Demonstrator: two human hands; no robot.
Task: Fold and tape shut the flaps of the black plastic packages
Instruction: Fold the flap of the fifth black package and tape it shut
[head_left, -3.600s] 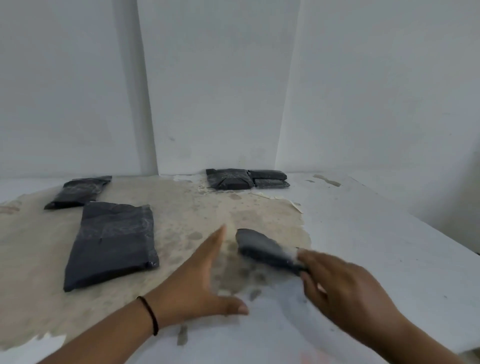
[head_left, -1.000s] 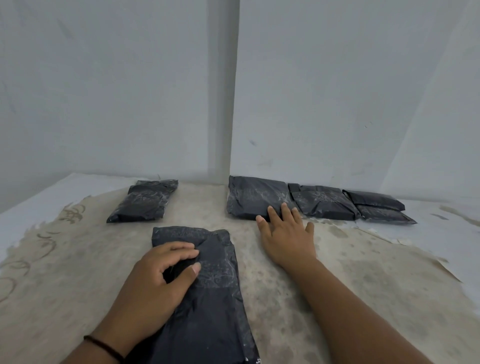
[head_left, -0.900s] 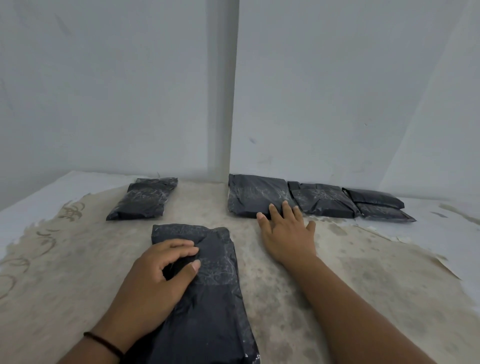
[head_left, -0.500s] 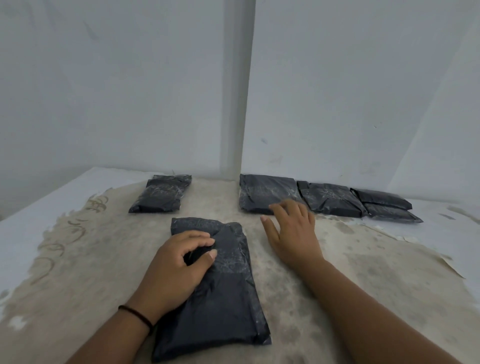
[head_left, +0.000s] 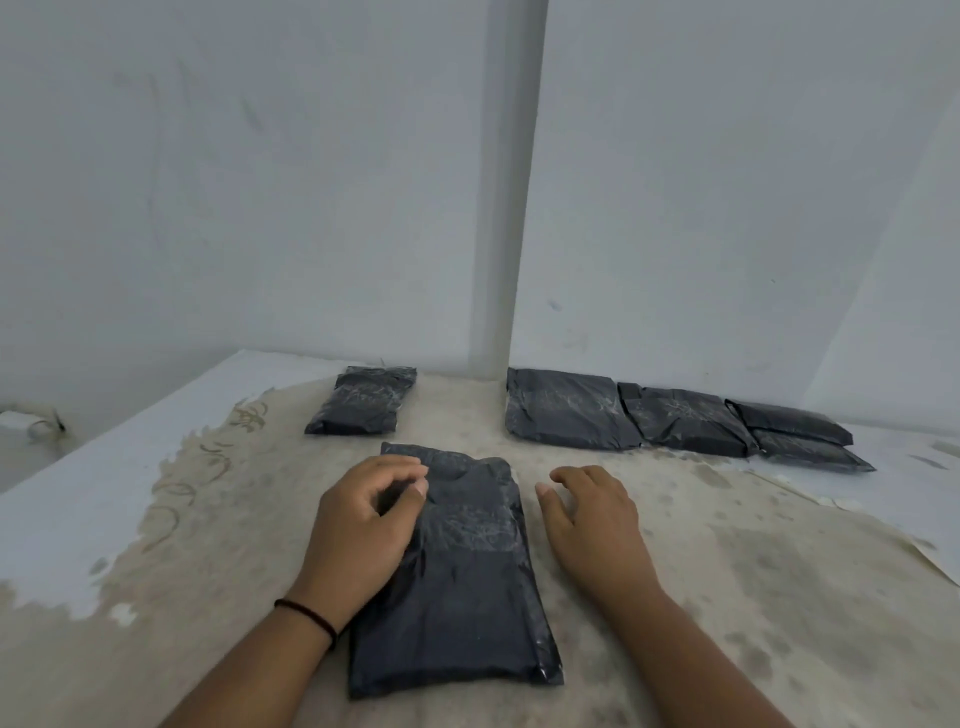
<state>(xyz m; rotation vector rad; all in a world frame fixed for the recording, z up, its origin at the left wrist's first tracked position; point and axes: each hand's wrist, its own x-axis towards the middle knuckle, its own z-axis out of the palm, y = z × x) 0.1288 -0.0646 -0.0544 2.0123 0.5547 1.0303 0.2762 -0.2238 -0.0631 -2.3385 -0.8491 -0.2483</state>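
Left hand curls onto near black package mid-table, fingers pinching its top; right hand relaxed, loose, empty just beside it; other packages along wall

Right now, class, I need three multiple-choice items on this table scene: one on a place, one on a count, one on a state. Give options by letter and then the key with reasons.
1. Where does the left hand rest?
A. on the near package
B. on the wall
C. on the row of packages at the back

2. How many black packages lie on the table?
A. two
B. four
C. six

3. What is the right hand doing?
A. gripping tape
B. holding nothing, beside the near package
C. lifting a package

Key: 1 A, its curled fingers sit on the package's far end; 2 C, one near, one at back left, four in the back row; 3 B, its fingers are loose over the table.
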